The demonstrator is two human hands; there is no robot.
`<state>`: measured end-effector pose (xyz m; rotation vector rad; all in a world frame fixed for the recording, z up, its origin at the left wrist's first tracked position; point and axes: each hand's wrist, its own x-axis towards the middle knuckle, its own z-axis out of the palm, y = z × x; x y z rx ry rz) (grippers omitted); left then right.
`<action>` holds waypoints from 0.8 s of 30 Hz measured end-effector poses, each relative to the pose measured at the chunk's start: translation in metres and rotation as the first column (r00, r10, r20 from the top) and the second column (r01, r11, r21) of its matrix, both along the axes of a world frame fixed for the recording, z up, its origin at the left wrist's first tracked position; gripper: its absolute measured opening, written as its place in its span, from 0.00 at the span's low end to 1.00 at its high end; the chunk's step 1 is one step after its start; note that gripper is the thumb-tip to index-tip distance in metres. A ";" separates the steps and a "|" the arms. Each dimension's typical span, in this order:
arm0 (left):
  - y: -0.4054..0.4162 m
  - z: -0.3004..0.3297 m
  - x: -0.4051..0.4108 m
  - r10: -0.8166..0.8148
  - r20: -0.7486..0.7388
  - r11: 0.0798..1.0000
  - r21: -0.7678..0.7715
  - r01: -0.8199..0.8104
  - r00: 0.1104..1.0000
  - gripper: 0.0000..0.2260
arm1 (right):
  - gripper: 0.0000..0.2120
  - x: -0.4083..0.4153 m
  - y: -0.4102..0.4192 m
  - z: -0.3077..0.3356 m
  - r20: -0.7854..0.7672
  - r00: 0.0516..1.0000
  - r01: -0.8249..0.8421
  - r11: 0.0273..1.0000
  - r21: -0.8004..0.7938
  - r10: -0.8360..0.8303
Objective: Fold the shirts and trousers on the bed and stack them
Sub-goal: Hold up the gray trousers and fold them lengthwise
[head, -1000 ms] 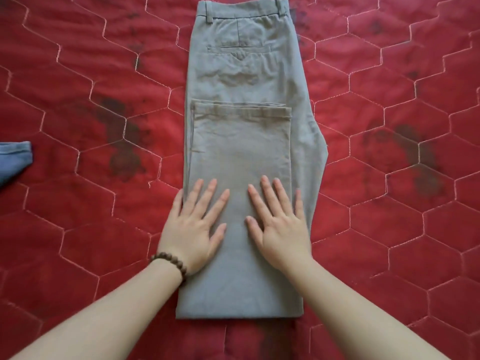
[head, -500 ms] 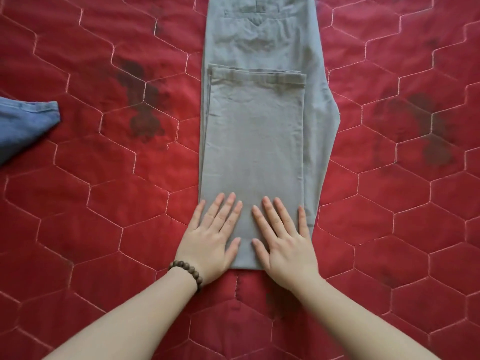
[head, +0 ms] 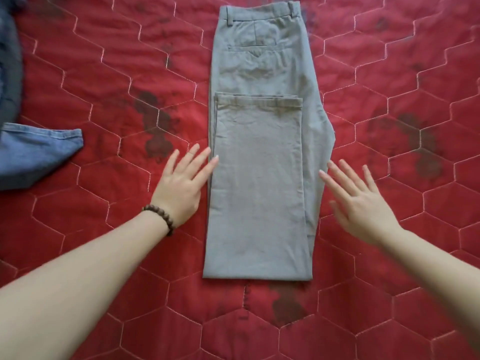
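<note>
Grey trousers (head: 259, 178) lie lengthwise on the red quilted bed (head: 104, 87), waistband at the far end. The legs are folded up, so their hems lie just below the back pocket. My left hand (head: 181, 185), with a bead bracelet on its wrist, lies flat beside the trousers' left edge, and its fingertips touch the cloth. To the right of the trousers my right hand (head: 361, 201) hovers with fingers spread, slightly blurred. Both hands hold nothing.
A blue denim garment (head: 33, 154) lies at the left edge of the bed, with darker blue cloth (head: 9, 61) above it in the far left corner. Dark flower prints mark the red quilt on both sides of the trousers.
Both hands have left the top of the folded trousers and moved apart to its left and right sides. The view has shifted, and the waistband shows again.
</note>
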<state>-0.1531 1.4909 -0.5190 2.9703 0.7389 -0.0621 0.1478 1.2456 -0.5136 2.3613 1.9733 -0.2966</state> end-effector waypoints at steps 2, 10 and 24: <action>0.025 -0.006 0.016 -0.015 -0.055 0.999 0.041 0.017 0.998 0.32 | 0.39 0.021 0.024 -0.002 0.088 0.992 -0.083 0.995 -0.059 0.088; 0.047 -0.028 0.029 -0.405 -0.221 0.899 0.079 0.430 0.887 0.34 | 0.36 0.028 0.069 -0.019 0.189 0.869 -0.444 0.889 -0.113 0.458; 0.035 0.014 0.047 -0.069 -0.256 0.758 -0.641 -0.116 0.964 0.18 | 0.37 0.018 0.097 0.050 -0.631 0.756 -0.271 0.795 -0.542 -0.173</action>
